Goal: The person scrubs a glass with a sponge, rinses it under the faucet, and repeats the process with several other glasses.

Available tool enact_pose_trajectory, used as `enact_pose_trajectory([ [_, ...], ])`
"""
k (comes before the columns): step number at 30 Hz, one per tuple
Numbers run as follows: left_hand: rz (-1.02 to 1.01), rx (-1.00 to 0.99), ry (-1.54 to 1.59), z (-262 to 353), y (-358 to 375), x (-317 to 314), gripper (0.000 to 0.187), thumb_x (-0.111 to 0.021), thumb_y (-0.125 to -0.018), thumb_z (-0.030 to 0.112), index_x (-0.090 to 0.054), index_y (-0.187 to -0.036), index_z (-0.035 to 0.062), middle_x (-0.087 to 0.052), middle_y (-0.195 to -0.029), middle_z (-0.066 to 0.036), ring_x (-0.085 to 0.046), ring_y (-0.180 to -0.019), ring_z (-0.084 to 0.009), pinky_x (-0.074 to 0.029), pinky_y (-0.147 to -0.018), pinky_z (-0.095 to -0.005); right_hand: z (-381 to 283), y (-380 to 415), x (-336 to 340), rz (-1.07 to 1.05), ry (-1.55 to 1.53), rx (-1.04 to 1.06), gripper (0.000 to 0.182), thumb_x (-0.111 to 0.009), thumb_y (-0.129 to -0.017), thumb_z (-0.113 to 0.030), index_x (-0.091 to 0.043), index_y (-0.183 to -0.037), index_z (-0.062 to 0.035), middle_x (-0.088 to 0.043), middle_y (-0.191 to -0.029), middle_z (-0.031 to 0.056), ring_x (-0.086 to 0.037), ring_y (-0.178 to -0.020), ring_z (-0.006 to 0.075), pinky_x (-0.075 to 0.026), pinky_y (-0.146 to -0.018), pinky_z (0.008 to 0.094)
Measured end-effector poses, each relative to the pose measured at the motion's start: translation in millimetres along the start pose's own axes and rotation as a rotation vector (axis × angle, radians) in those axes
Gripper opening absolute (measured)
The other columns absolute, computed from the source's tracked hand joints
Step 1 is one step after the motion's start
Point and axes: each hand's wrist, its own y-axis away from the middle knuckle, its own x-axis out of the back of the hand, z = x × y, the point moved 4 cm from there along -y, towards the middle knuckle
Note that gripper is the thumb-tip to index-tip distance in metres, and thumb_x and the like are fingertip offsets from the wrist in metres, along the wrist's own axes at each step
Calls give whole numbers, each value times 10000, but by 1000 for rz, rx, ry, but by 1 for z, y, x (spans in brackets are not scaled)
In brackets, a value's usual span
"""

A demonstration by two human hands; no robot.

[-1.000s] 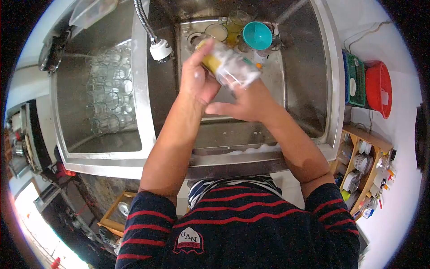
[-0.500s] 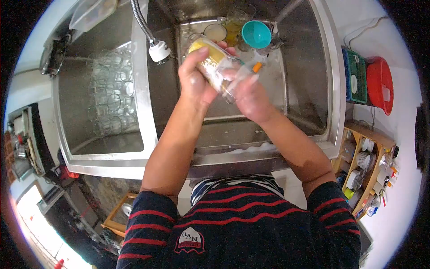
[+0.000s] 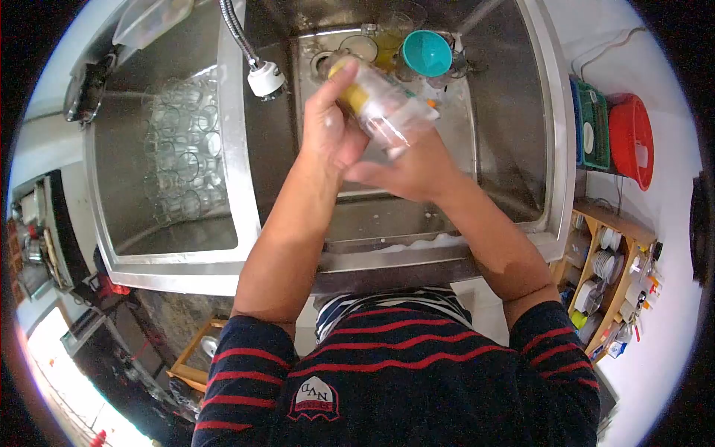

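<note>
Glass (image 3: 387, 112) sits tilted over the right sink basin (image 3: 514, 141), held between both hands, a yellow sponge (image 3: 356, 97) pushed into its far end. Blurred, so detail on the glass is thin.

Surroundings, big to small:
- Double steel sink; left basin (image 3: 123, 160) packed with upturned clear glasses (image 3: 179, 156).
- Right basin mostly bare steel; foam along its near edge.
- Red tub (image 3: 631, 141) and green rack (image 3: 592, 127) on the counter to the right, well apart from the hands.
- Wooden shelf (image 3: 611, 276) with plates lower right.
- Flexible faucet hose with white spray head (image 3: 266, 78) hangs just left of the left hand.
- Teal bowl (image 3: 427, 54) and a few dirty glasses (image 3: 376, 45) crowd the back of the right basin, just behind the held glass.

Left hand (image 3: 331, 127): fingers wrapped round the sponge end of the glass. Right hand (image 3: 413, 167): fingers curled under the glass, gripping its near end.
</note>
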Motion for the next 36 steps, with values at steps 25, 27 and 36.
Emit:
enact_pose_trajectory([
  [25, 66, -42, -161, 10, 1, 3, 431, -598, -808, 330, -549, -1054, -20, -614, -962, -172, -610, -927, -328, -506, -850, -448, -6, -1, -8, -303, 482, 31, 717, -611, -806, -562, -554, -1164, 56, -544, -1231, 199, -524, -1156, 258, -401, -963, 402],
  [27, -130, -40, 41, 5, 2, 3, 417, -595, -795, 306, -547, -1050, -20, -613, -962, -175, -604, -917, -328, -501, -856, -448, -7, 1, -12, -132, 281, 225, 697, -617, -818, -531, -538, -1174, 64, -540, -1251, 175, -499, -1187, 262, -378, -989, 405],
  [36, 136, 12, -203, 2, -3, 18, 312, -638, -804, 250, -568, -1010, 26, -626, -904, -151, -618, -819, -278, -501, -798, -436, -4, -1, -5, -134, 264, 113, 479, -674, -816, -337, -567, -1150, -11, -564, -1186, 110, -512, -1129, 221, -399, -940, 369],
])
